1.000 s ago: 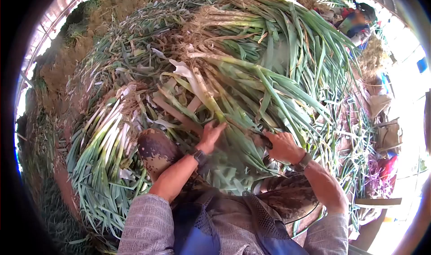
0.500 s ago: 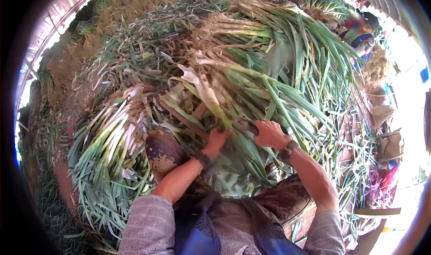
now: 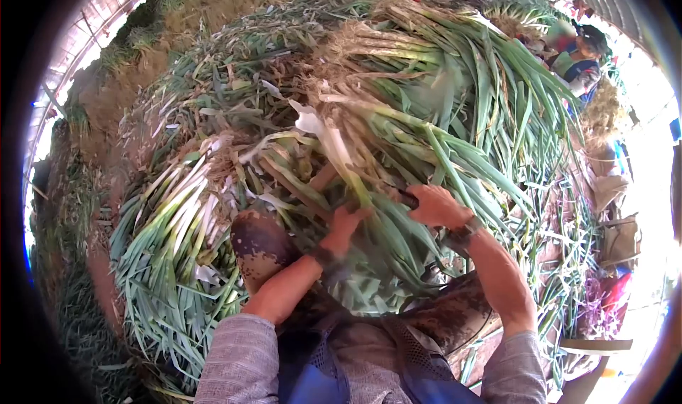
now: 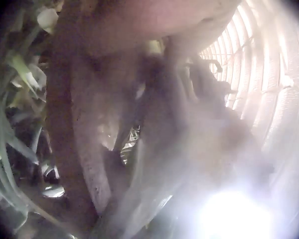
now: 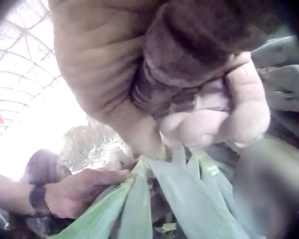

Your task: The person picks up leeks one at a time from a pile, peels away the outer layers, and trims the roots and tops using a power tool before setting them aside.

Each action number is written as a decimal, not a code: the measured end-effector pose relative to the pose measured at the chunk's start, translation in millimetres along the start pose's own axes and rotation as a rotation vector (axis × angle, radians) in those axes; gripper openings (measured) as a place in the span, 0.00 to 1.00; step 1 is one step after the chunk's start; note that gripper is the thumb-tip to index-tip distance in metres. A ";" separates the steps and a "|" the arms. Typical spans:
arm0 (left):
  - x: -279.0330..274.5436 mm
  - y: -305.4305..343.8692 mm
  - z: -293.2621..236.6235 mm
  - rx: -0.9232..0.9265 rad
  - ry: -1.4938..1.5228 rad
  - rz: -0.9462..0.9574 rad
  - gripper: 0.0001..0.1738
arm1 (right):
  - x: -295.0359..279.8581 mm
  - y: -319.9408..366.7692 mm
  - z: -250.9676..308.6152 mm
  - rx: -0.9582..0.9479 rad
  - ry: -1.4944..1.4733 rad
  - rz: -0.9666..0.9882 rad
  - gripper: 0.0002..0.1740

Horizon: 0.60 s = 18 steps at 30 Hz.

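Littered brown ground (image 3: 103,283)
Leek bundle (image 3: 174,226) at left, larger leek pile (image 3: 462,98) centre-right, loose leaves (image 3: 561,251) strewn farther right.

Both arms reach forward from the near side and converge, elbows bent. The left forearm (image 3: 288,288) runs from near left toward far right; the right forearm (image 3: 499,272) runs from near right toward far left. The left hand (image 3: 347,225) is placed left of, and slightly nearer than, the right hand (image 3: 435,206); the two are near each other, not touching. Left hand: gripping, fingers partly hidden. Right hand: gripping, fingers (image 5: 202,127) curled toward the palm.
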<state>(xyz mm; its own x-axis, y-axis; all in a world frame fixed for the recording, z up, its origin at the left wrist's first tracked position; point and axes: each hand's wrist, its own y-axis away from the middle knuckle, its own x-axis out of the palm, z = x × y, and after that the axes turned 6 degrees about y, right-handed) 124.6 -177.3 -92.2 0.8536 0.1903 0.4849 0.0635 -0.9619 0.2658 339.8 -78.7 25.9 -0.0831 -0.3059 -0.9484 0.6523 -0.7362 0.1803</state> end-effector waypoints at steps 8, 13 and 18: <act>-3.3 -11.8 -32.4 0.154 0.039 -0.102 0.23 | -9.7 86.7 10.3 0.059 -0.087 0.012 0.21; 6.7 -15.7 -12.3 0.167 -0.034 -0.042 0.23 | 13.5 98.4 -9.9 0.051 -0.025 -0.033 0.21; 20.5 -2.2 -5.2 -0.044 -0.243 -0.170 0.19 | 19.3 99.4 -7.9 0.085 0.043 0.007 0.18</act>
<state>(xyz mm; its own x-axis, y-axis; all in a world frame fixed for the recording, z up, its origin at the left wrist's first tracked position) 139.2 -170.3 -78.5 0.9318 0.2903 0.2180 0.1982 -0.9098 0.3646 408.9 -153.1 23.4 -0.0455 -0.2863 -0.9571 0.5862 -0.7834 0.2065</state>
